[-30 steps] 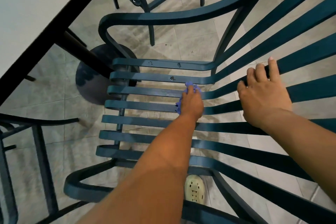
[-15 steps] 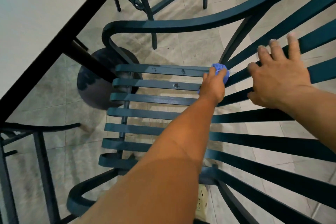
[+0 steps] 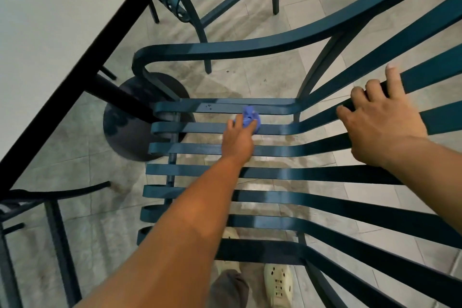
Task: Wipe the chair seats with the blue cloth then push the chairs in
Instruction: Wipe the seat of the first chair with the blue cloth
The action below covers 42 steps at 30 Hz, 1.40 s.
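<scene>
Cloth (image 3: 248,117) blue, bunched, gripped by left hand (image 3: 238,141); right hand (image 3: 380,127) grasping chair (image 3: 325,152) slats.

Blue cloth (image 3: 248,116) seemingly on seat slats (image 3: 200,149)

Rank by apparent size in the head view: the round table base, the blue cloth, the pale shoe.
1. Table base, largest, though partly hidden by the chair.
2. Shoe; nearness to the camera may inflate it.
3. Cloth, smallest, mostly covered by the left hand.
</scene>
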Each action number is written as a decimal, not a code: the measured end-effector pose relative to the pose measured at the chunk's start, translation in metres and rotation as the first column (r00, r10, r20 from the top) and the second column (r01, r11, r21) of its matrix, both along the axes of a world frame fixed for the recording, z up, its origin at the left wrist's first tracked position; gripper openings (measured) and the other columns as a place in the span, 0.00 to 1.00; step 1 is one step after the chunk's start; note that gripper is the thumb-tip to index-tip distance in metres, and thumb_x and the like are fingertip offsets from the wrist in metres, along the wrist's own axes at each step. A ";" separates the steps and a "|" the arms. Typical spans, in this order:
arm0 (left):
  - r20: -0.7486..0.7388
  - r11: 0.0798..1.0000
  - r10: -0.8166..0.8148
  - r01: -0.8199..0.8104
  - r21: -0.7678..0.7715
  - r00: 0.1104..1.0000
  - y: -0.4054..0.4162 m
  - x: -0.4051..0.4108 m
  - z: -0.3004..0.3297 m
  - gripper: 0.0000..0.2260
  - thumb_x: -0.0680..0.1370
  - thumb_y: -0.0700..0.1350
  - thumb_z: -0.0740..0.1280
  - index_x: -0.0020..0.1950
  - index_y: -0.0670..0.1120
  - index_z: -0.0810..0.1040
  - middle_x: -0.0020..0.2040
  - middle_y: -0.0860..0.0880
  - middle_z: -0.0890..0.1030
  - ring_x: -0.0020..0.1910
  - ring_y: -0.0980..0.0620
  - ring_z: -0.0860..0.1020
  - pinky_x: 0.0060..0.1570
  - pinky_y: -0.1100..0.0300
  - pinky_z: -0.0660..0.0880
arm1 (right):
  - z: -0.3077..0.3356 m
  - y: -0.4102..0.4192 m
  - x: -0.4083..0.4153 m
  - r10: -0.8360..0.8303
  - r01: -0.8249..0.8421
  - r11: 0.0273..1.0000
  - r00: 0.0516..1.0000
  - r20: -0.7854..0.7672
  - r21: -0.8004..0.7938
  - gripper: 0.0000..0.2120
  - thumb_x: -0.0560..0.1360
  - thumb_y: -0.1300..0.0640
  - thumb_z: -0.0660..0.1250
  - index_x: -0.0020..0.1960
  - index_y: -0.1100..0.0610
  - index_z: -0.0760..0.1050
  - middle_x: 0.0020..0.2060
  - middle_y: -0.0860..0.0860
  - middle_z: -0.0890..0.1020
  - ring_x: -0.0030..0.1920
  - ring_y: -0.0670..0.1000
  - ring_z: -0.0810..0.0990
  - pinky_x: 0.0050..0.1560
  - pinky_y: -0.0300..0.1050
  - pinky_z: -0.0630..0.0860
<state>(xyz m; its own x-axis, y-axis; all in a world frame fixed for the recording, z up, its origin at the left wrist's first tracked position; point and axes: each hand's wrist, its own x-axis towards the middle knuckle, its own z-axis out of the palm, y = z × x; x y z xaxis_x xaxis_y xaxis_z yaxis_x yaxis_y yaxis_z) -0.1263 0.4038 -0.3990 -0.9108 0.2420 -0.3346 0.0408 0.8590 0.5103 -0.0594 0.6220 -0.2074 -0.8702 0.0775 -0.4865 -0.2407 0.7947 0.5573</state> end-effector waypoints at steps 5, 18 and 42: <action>-0.114 0.970 -0.024 -0.004 -0.241 0.993 -0.086 -0.020 0.001 0.27 0.77 0.36 0.63 0.74 0.53 0.67 0.70 0.43 0.64 0.66 0.39 0.66 0.60 0.49 0.68 | 0.000 -0.001 0.001 0.006 -0.006 1.000 1.000 0.005 0.014 0.29 0.74 0.41 0.62 0.73 0.47 0.65 0.70 0.56 0.68 0.72 0.63 0.60 0.74 0.69 0.43; -0.137 0.959 0.187 -0.211 -0.188 0.973 -0.028 -0.003 0.021 0.11 0.81 0.45 0.56 0.62 0.53 0.69 0.53 0.49 0.71 0.53 0.44 0.75 0.45 0.52 0.74 | 0.003 -0.007 0.002 -0.004 0.004 1.000 1.000 -0.002 0.024 0.29 0.74 0.40 0.63 0.73 0.48 0.67 0.71 0.57 0.69 0.73 0.64 0.60 0.75 0.68 0.44; -0.168 0.845 0.410 -0.443 -0.298 0.896 -0.191 -0.064 0.010 0.16 0.78 0.52 0.63 0.62 0.45 0.74 0.61 0.40 0.76 0.58 0.38 0.76 0.61 0.42 0.73 | 0.002 -0.008 0.003 0.015 -0.015 1.000 1.000 -0.018 0.010 0.29 0.74 0.39 0.62 0.71 0.49 0.70 0.67 0.56 0.72 0.69 0.63 0.64 0.74 0.64 0.50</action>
